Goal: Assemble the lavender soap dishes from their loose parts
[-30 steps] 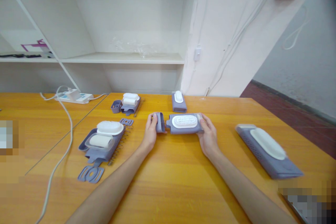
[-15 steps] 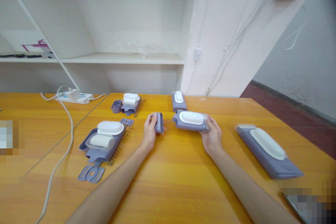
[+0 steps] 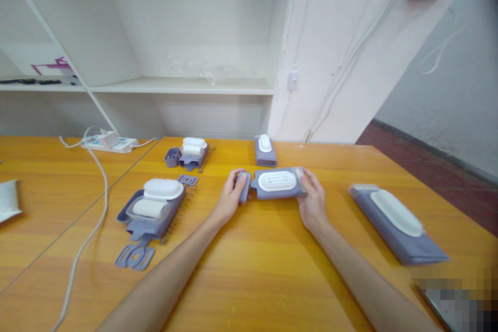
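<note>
My left hand [image 3: 229, 197] is closed on a small grey plastic end cap [image 3: 244, 187], thumb along its near face. My right hand [image 3: 314, 199] grips the right end of a flat grey plastic housing [image 3: 268, 195]. On top of that housing lies a white oval pad [image 3: 277, 181] with a textured surface. The cap stands just left of the housing, with a narrow gap and a small tab [image 3: 253, 185] between them. Both pieces are held above the table. My fingers hide the far side of the cap and the housing's right end.
Left on the table [image 3: 249, 270] are a grey housing with white parts and springs [image 3: 155, 218], flat grey frames [image 3: 135, 257] and a similar set [image 3: 193, 151]. More padded housings [image 3: 266, 151] [image 3: 397, 223] stand behind and right. A white cable [image 3: 104, 187] runs from a power strip [image 3: 116, 143].
My left hand has moved right with the cap, closing most of the gap to the housing. The spring seen between them is now out of sight. The housing has shifted slightly left and down.
</note>
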